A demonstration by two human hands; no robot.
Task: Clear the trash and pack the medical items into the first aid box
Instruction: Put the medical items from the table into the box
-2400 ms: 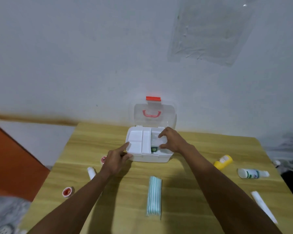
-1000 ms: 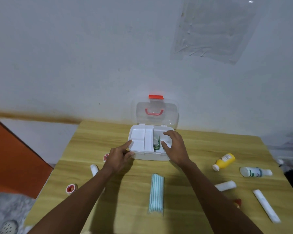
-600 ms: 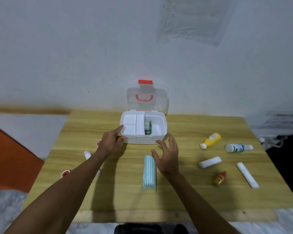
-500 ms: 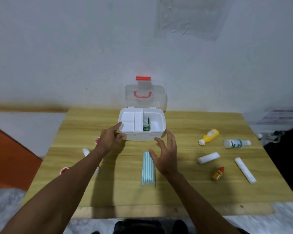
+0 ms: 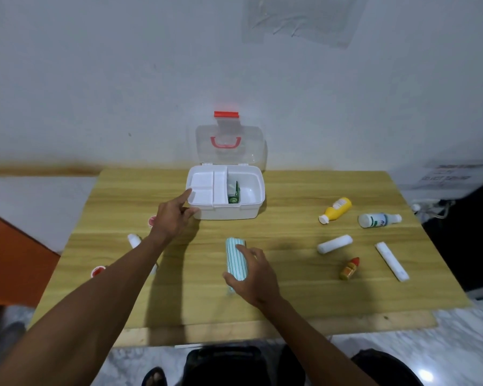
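Two bare hands work over a pale wooden worktop [image 5: 290,299]. Beyond the left hand [image 5: 173,220] stands the white first aid box [image 5: 226,195], its clear lid [image 5: 230,144] swung up against the wall; the forefinger and thumb of this hand are spread apart and touch the box's near left corner, gripping nothing. Inside the box, a white divided tray [image 5: 205,189] fills the side nearest that hand, and a green-printed packet [image 5: 234,193] stands on edge in the open compartment beyond it. The right hand [image 5: 253,277] lies over the near end of a folded stack of blue-striped face masks [image 5: 235,256], fingers curled loosely onto it, thumb on the left edge; whether the stack is gripped cannot be told. Well to the right of this hand lie a white bottle with green print [image 5: 378,220], a yellow bottle [image 5: 335,210], a white gauze roll [image 5: 334,244], a flat white tube [image 5: 391,261] and a small amber bottle with a red cap [image 5: 349,268]. Left of the left forearm sit a white roll [image 5: 134,240] and two small red-centred tape rolls [image 5: 97,271], [image 5: 152,220].
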